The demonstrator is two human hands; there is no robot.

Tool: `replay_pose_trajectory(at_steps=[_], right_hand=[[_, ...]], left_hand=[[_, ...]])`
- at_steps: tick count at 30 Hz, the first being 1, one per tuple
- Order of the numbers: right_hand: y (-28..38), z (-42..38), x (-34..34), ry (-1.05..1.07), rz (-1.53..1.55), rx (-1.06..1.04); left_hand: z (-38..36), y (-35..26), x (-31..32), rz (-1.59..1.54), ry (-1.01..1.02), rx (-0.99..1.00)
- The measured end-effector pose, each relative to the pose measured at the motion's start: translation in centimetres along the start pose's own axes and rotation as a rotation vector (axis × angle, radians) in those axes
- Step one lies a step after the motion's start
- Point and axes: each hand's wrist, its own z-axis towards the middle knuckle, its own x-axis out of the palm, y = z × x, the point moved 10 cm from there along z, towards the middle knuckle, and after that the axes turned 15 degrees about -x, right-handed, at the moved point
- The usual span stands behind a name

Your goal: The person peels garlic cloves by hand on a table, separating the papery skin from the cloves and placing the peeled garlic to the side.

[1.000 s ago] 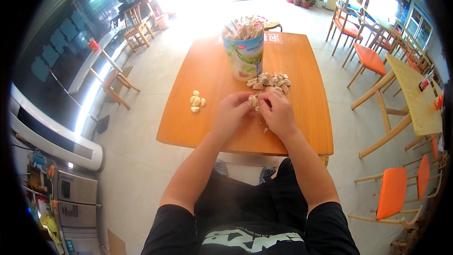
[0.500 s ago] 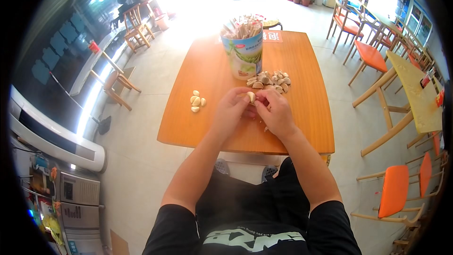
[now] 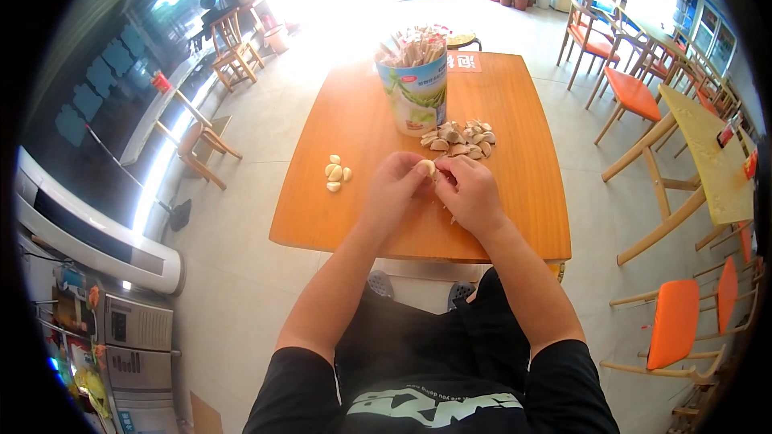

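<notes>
Near the middle of the wooden table (image 3: 338,217), my left hand (image 3: 395,183) pinches a pale garlic clove (image 3: 429,166) between thumb and fingers. My right hand (image 3: 470,190) meets it there, its fingers bent and closed against the same clove. Just beyond my hands lies a heap of unpeeled garlic cloves (image 3: 460,140). Off to the left, several smooth peeled cloves (image 3: 334,171) form a small group. Small bits of skin lie on the wood by my right hand.
A tall printed tub (image 3: 412,98) packed with paper-wrapped chopsticks stands behind the garlic heap. A red-and-white sign (image 3: 463,63) lies at the table's far edge. Orange-seated chairs (image 3: 674,323) and a yellowish table (image 3: 712,161) stand to the right; wooden chairs (image 3: 195,145) are on the left.
The clove has turned slightly between my fingers, and my right fingers have curled in a little more. The cloves on the table stay where they were.
</notes>
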Motion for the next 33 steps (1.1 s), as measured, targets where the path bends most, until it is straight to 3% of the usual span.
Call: replay_pose_trajectory(at_steps=[6,10,18,27,31,33], right_hand=[[-0.5,-0.2,0.0,-0.042,0.031,0.053],[-0.7,-0.4,0.1,-0.037,-0.110,0.070],[-2.7,-0.4,-0.5,-0.076,0.010,0.139],[-3.1,-0.6,-0.7,0.004,-0.178,0.200],[-3.3,-1.0,-0.7,0.049,-0.318,0.255],[-3.1,-1.0,-0.9,0.043,-0.378,0.251]], left_hand=[[0.0,-0.1,-0.2,0.062,-0.024,0.045],[-0.3,-0.1,-0.1,0.221,-0.069,0.004],[-0.6,-0.1,1.0,0.093,0.104,-0.035],[-0.4,0.4,0.9,0.101,0.188,-0.065],[-0.4,0.1,1.3,0.071,0.183,-0.042],[-0.6,-0.3,0.7,-0.022,0.089,-0.039]])
